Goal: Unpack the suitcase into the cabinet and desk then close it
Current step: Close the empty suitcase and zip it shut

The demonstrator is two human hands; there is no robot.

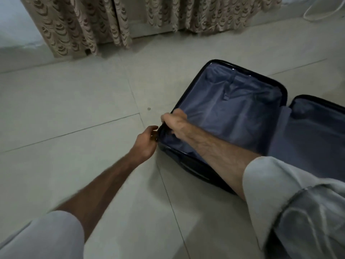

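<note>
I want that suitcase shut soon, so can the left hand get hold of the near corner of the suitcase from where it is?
Probably yes: the left hand is already at the suitcase corner, with bare floor around it.

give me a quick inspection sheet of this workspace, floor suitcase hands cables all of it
surface: pale tiled floor with dark grout lines.
job's things: dark hard-shell suitcase lies open flat on the floor; both halves show blue-grey fabric lining, with no loose items seen inside.
clutter: small round speck on the floor left of the case.
grippers: left hand pinches at the suitcase's near-left corner from outside; right hand grips the rim at the same corner from inside.
cables: white cord looped on the floor, top right.
surroundings: beige patterned curtain hanging to the floor at the back.
</note>
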